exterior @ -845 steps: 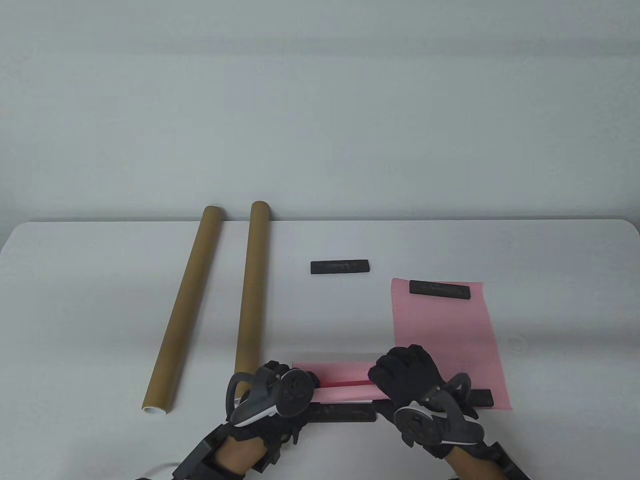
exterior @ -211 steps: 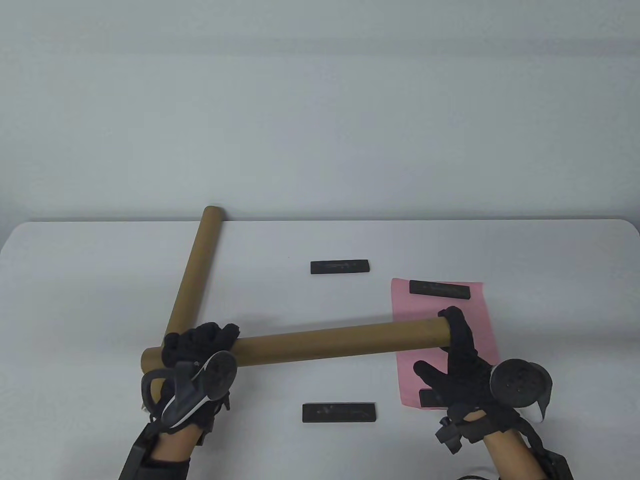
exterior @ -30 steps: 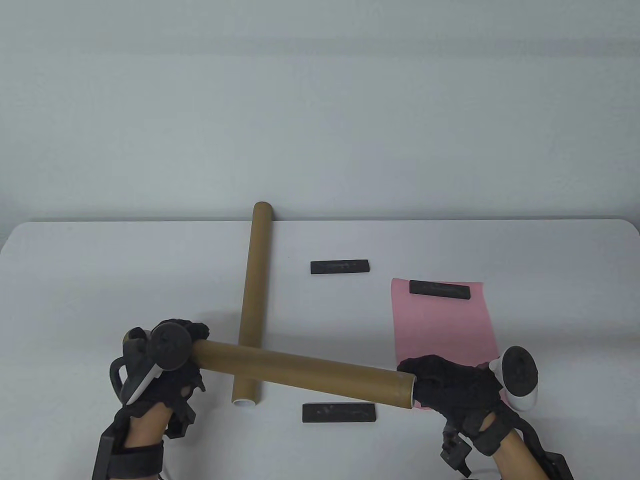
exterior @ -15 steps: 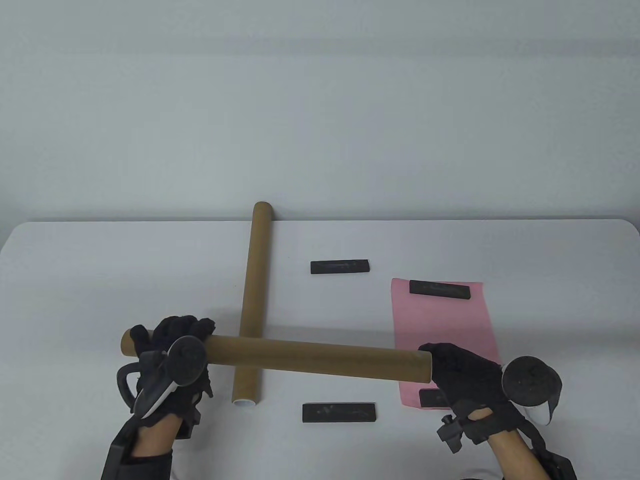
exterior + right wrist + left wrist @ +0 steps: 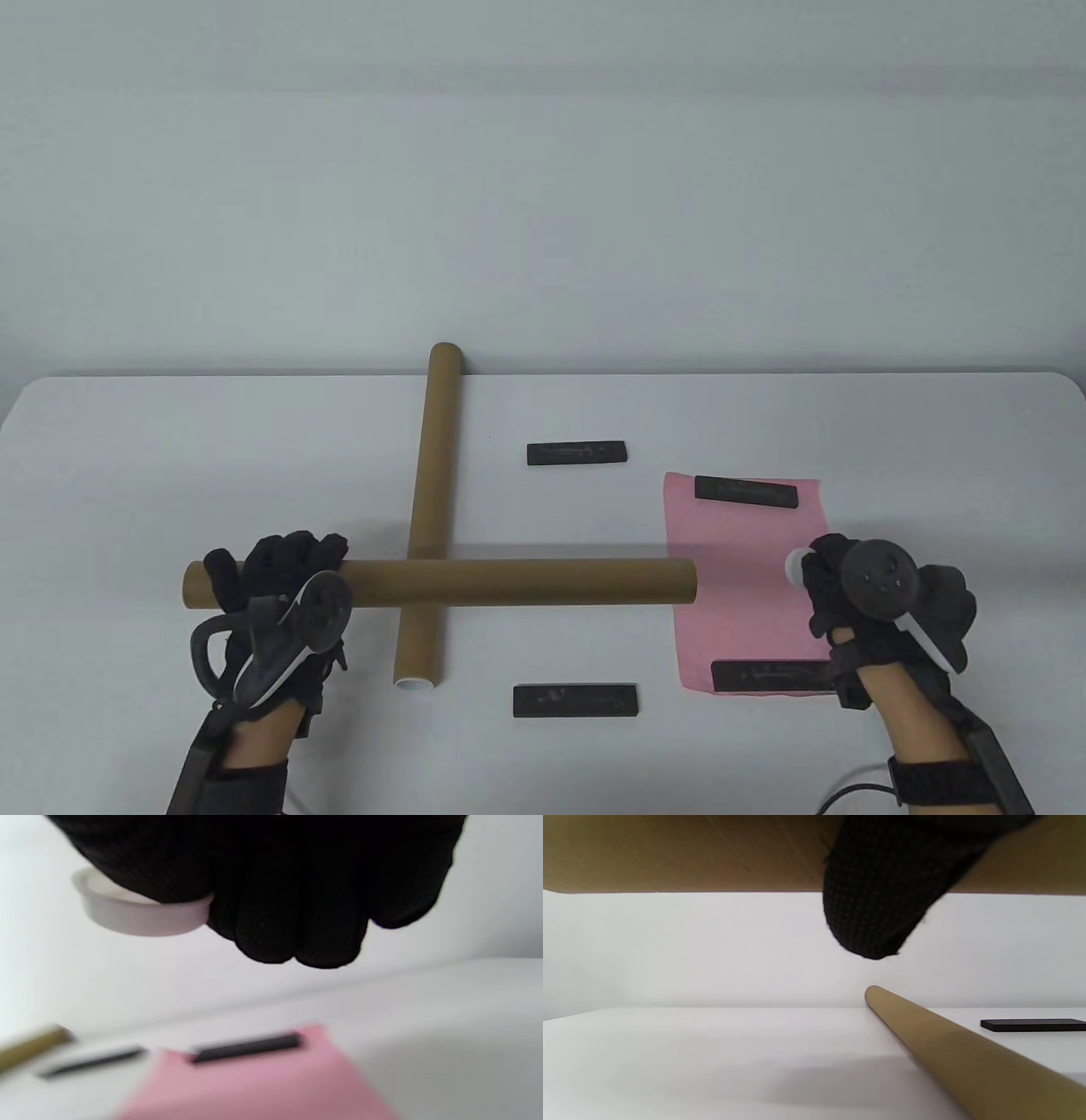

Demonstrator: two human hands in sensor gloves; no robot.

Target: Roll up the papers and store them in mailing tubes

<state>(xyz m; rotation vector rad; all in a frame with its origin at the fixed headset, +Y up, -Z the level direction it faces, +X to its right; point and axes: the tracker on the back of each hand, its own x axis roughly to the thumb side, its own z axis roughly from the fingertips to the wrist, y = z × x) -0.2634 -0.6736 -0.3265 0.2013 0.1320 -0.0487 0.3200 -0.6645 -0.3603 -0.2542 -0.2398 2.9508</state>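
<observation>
Left hand (image 5: 276, 586) wrapped round the brown tube (image 5: 526, 582) near its left end, fingers curled over the top, thumb (image 5: 878, 899) hanging below it in the left wrist view. Tube held flat above the table (image 5: 127, 475), running left to right, its right end open and just reaching the left edge of the pink paper (image 5: 751, 560). Crossing over a second brown tube (image 5: 428, 509) that lies on the table and runs from near to far — white cap showing at its near end.

Right hand (image 5: 882, 594) well off to the right of the held tube, above the pink paper, clenched on a small white cap (image 5: 135, 910). Cap pinched under the fingers, its round rim sticking out on the left side of the hand.

Pink paper lying flat on the right side of the table, not rolled. One black bar (image 5: 747, 491) on its far edge, another black bar (image 5: 768, 677) on its near edge.

Two more black bars on the bare table — one (image 5: 577, 452) far, in the middle, one (image 5: 575, 702) near, in the middle.
</observation>
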